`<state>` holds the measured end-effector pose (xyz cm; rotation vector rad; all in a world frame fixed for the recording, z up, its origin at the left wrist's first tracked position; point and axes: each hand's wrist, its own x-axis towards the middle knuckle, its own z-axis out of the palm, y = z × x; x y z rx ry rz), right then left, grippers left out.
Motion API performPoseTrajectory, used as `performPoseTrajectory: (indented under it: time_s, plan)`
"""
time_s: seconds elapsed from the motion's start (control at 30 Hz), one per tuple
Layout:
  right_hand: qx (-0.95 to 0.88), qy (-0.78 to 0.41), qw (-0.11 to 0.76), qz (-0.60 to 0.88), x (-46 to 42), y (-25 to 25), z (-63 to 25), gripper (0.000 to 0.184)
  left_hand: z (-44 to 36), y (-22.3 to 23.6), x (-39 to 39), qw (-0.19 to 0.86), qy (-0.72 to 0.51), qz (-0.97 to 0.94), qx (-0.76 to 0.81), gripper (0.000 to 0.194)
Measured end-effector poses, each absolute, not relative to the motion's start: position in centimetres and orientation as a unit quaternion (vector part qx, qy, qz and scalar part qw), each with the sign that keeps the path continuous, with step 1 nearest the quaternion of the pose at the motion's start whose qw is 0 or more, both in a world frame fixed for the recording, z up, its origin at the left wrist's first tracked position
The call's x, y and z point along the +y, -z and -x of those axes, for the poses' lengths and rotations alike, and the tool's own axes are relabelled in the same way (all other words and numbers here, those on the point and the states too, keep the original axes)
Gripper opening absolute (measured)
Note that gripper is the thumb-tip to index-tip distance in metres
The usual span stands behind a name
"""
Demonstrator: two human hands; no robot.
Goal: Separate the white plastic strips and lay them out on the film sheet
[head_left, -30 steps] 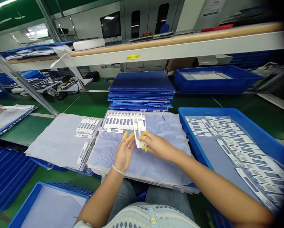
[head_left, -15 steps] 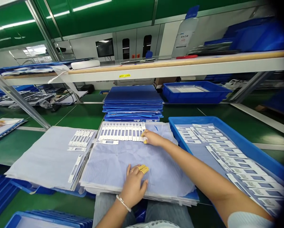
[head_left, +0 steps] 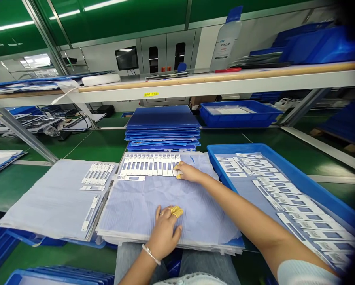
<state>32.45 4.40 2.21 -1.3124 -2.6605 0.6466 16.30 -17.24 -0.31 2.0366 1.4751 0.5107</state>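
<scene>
My right hand (head_left: 188, 172), with yellow finger cots on its fingertips, pinches the last white slotted panel (head_left: 178, 160) at the right end of a row. The other white panels (head_left: 149, 164) stand side by side along the far edge of a sheet-covered stack (head_left: 130, 206). One more panel (head_left: 131, 178) lies crosswise below the row's left end. Low on the same sheet my left hand (head_left: 166, 228) rests with its fingers spread, holding nothing; two of its fingers wear yellow cots.
To the right, a blue tray (head_left: 239, 149) bears rows of similar panels. On the left, a second sheet-covered stack (head_left: 47, 198) has several panels on it. Behind stands a pile of blue boards (head_left: 162, 118) beneath a shelf (head_left: 177, 85). A metal post (head_left: 23, 132) slants at left.
My right hand has carried the panel away from my left hand to the row's right end. My left hand has come down onto the sheet nearer my body. The camera view has shifted.
</scene>
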Motion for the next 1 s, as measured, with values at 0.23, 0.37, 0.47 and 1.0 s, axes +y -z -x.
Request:
performPoseTrajectory:
  time_s: [0.23, 0.37, 0.47, 1.0]
  plan:
    - [-0.872, -0.207, 0.045, 0.441, 4.4, -2.1, -32.3, 0.035, -16.3, 0.2, -17.4, 0.284, -0.194, -0.763, 0.548, 0.051]
    - [-0.874, -0.203, 0.050, 0.438, 4.6, -2.0, -32.1, 0.034, -16.2, 0.4, -17.2, 0.276, -0.195, -0.765, 0.548, 0.050]
    - [-0.873, -0.199, 0.056, 0.441, 4.4, -2.1, -32.0, 0.036, -16.1, 0.8, -17.1, 0.261, -0.194, -0.772, 0.546, 0.050]
    - [-0.738, -0.093, 0.133, 0.655, 8.1, -3.0, -49.5, 0.033, -15.4, 4.6, -16.2, 0.110, -0.186, -0.805, 0.552, 0.042]
